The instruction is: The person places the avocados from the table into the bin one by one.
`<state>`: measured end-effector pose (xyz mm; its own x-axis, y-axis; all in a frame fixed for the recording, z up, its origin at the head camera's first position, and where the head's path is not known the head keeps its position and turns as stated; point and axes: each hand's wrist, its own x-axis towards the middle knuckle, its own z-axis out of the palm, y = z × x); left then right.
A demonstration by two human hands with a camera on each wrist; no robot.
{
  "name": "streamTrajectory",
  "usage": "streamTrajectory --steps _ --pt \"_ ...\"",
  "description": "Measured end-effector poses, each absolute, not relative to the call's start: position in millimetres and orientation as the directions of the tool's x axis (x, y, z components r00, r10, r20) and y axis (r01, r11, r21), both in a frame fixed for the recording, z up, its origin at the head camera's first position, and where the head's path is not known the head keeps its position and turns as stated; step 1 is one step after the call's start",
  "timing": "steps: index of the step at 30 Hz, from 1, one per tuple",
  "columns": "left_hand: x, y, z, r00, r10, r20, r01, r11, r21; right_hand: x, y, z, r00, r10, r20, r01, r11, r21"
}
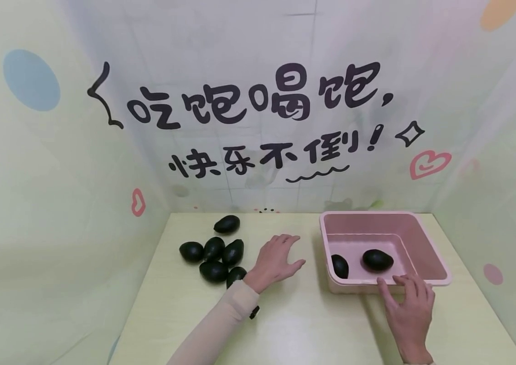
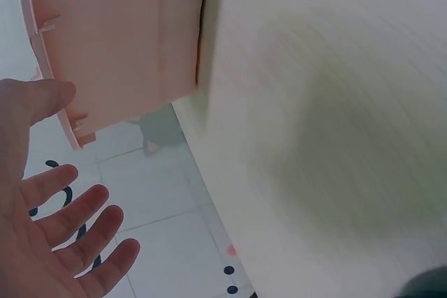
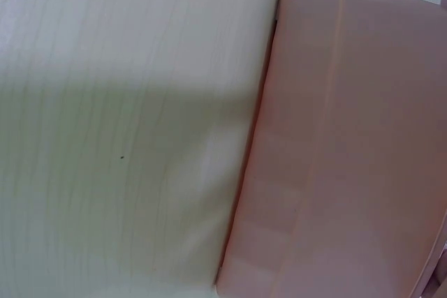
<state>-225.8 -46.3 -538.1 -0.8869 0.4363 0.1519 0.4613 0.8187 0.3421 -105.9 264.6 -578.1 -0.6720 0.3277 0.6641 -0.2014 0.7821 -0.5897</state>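
Note:
My left hand [image 1: 276, 259] is over the middle of the table, its fingers spread and nothing between them. In the left wrist view, the palm and loosely bent fingers [image 2: 105, 222] show beside the pink basin. Several dark avocados [image 1: 214, 271] lie in a group left of that hand, one partly hidden behind the wrist. The pink basin [image 1: 383, 217] stands at the right and contains two more avocados [image 1: 377, 260]. At its front rim is my right hand [image 1: 410, 309], thumb and fingertips right at the edge. The right wrist view shows mostly the basin's outer wall [image 3: 363, 144].
The pale wooden table [image 1: 294, 324] ends at a printed back curtain [image 1: 258, 192] with black lettering. Curtains also hang along the left and right sides. One avocado [image 1: 227, 224] lies a little behind the rest of the group.

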Motion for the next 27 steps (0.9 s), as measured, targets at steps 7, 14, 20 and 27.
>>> streamTrajectory --steps 7,14,20,27 --pt "-223 -57 -546 -0.9 0.408 0.153 0.436 0.825 0.36 -106 265 -580 -0.665 0.323 0.674 -0.213 0.782 -0.585" --pt "-216 -64 -550 -0.907 0.389 0.161 0.421 0.825 0.378 -105 266 -581 -0.667 0.33 0.668 -0.209 0.778 -0.593" --pt "-210 -68 -552 -0.913 0.368 0.175 0.408 0.825 0.391 -106 266 -581 -0.655 0.321 0.685 -0.23 0.778 -0.584" --pt "-206 -79 -559 -0.92 0.347 0.179 0.391 0.826 0.407 -107 267 -584 -0.653 0.325 0.684 -0.226 0.778 -0.586"
